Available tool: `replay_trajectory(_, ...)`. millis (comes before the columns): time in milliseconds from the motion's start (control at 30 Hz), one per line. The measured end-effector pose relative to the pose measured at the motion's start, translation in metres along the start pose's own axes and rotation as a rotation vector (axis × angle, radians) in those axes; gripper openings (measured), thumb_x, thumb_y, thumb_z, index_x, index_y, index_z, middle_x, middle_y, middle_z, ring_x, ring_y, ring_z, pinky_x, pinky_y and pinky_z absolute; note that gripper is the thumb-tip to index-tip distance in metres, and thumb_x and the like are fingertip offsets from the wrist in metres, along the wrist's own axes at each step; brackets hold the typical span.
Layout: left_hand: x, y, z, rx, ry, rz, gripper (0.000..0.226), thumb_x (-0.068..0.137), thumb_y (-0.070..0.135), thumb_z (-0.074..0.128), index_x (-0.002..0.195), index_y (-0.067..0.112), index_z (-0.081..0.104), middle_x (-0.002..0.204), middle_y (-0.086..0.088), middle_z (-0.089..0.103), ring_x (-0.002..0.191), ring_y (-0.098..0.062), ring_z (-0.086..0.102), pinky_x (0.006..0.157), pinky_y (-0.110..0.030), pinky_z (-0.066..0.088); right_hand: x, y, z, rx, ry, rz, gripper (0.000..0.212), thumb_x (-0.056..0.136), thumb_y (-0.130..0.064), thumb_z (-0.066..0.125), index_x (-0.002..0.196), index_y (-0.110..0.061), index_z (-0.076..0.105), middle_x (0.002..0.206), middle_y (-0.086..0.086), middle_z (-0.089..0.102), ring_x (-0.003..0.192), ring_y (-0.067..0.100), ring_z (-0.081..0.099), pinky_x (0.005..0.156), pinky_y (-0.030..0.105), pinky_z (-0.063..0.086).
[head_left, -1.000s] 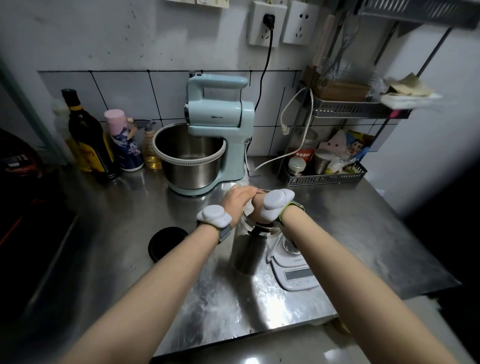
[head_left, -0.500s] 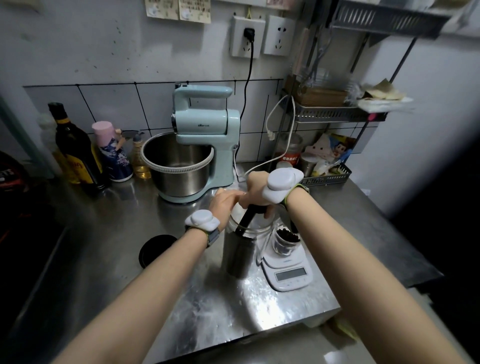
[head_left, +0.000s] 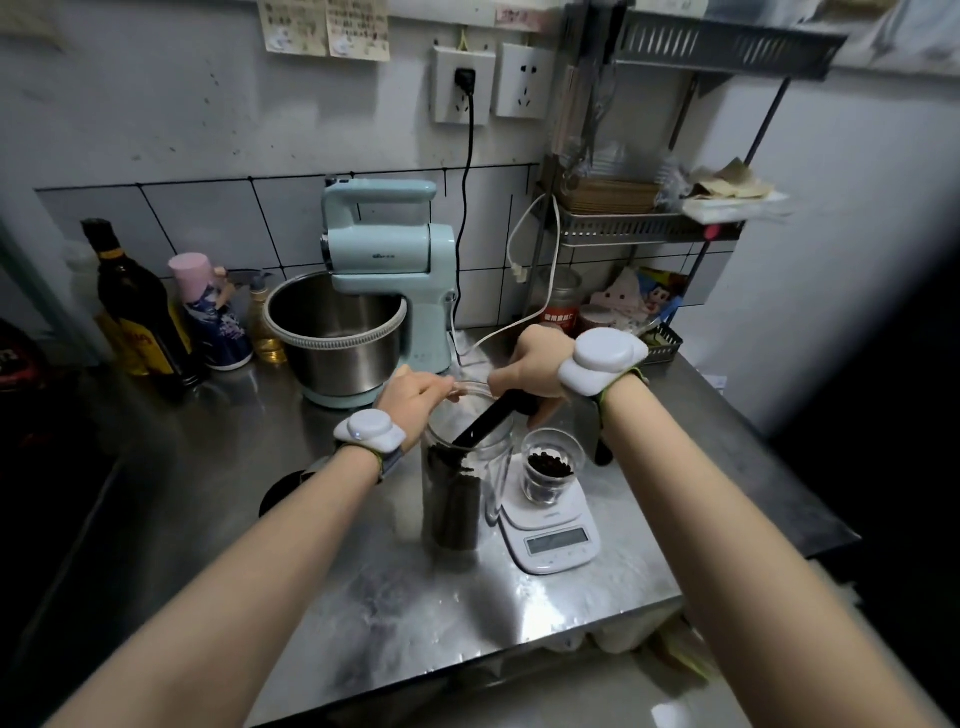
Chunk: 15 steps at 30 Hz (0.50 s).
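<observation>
- The jar (head_left: 457, 499) stands on the table (head_left: 415, 603) under the left hand (head_left: 410, 402), which grips its rim.
- The scoop (head_left: 491, 418), held in the right hand (head_left: 535, 364), slants down into the jar.
- A cup (head_left: 550, 467) sits on the scale (head_left: 558, 543), just right of the jar and before the right hand.
- The mixer (head_left: 395, 270) and its bowl (head_left: 337, 338) stand behind the left hand.
- Bottles (head_left: 135, 301) stand well left of both hands.
- A lid (head_left: 275, 493) lies left of the left wrist.
- A rack (head_left: 660, 348) stands just behind the right hand.

Dim, glary steel, vignetted blurry edges
</observation>
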<state>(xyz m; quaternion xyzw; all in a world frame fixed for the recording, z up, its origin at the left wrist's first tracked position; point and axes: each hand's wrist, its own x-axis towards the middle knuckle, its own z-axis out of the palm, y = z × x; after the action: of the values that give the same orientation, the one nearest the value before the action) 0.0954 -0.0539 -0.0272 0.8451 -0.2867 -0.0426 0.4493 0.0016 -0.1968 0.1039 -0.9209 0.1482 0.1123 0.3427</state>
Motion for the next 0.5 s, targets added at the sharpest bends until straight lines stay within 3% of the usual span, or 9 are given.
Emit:
replay_trajectory(100,-0.004,0.003,-0.001,0.047,0.052,-0.03,0.04,0.094,0.038,0.04,0.091,0.019,0.074,0.092,-0.001,0.07,0.09,-0.018,0.041,0.091,-0.03,0.031,0.001,0.016,-0.003,0.077,0.003,0.017,0.029,0.079,-0.015,0.064,0.052,-0.007,0.056,0.034,-0.001,0.054,0.034,0.017,0.059,0.046,0.032,0.057)
replay_trajectory(200,-0.01,0.002,0.001,-0.004,0.174,-0.089,0.037,0.093,0.039,0.04,0.081,0.028,0.073,0.089,0.001,0.073,0.094,-0.025,0.058,0.097,-0.037,0.04,0.0,0.03,-0.006,0.1,0.005,0.055,0.022,0.078,-0.018,0.064,0.064,-0.003,0.059,0.038,0.0,0.059,0.039,0.02,0.064,0.049,0.029,0.057)
replay_trajectory(267,-0.013,0.007,0.003,-0.06,0.263,-0.138,0.039,0.093,0.037,0.04,0.078,0.024,0.073,0.087,-0.002,0.075,0.095,-0.028,0.062,0.096,-0.039,0.044,0.0,0.037,-0.006,0.135,0.014,0.06,0.019,0.077,-0.019,0.066,0.07,-0.003,0.059,0.053,0.007,0.063,0.049,0.025,0.069,0.055,0.035,0.059)
replay_trajectory(333,-0.016,0.016,0.006,-0.076,0.336,-0.192,0.041,0.097,0.029,0.039,0.079,0.016,0.074,0.088,-0.007,0.075,0.096,-0.028,0.062,0.098,-0.035,0.041,-0.002,0.043,-0.006,0.191,0.031,0.054,0.016,0.076,-0.016,0.068,0.07,-0.005,0.057,0.074,0.016,0.06,0.067,0.035,0.071,0.07,0.051,0.06)
replay_trajectory(400,-0.019,0.024,0.011,-0.088,0.379,-0.206,0.043,0.096,0.032,0.037,0.08,0.014,0.073,0.09,-0.01,0.074,0.096,-0.03,0.063,0.098,-0.037,0.042,-0.007,0.049,-0.005,0.255,0.064,0.066,0.018,0.081,-0.014,0.064,0.067,-0.01,0.054,0.084,0.017,0.058,0.067,0.033,0.066,0.072,0.049,0.06)
replay_trajectory(500,-0.02,0.032,0.017,-0.097,0.42,-0.233,0.044,0.092,0.031,0.035,0.08,0.011,0.073,0.093,-0.016,0.072,0.093,-0.032,0.063,0.09,-0.037,0.047,-0.013,0.058,-0.008,0.362,0.057,0.109,0.014,0.083,-0.013,0.062,0.074,-0.006,0.054,0.081,0.018,0.06,0.06,0.029,0.063,0.074,0.048,0.06)
